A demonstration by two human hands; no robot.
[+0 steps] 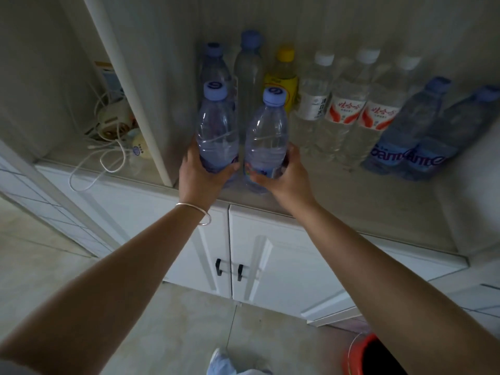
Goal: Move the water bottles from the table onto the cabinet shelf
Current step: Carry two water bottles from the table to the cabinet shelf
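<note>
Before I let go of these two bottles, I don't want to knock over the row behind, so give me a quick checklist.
1. Left hand grips the left bottle: ok.
2. Right hand grips the right bottle: ok.
3. Both bottles upright, caps on: ok.
4. Bottoms resting on the shelf: cannot tell.
5. Gap to the yellow bottle behind: cannot tell.
6. Bare shelf in front: ok.
</note>
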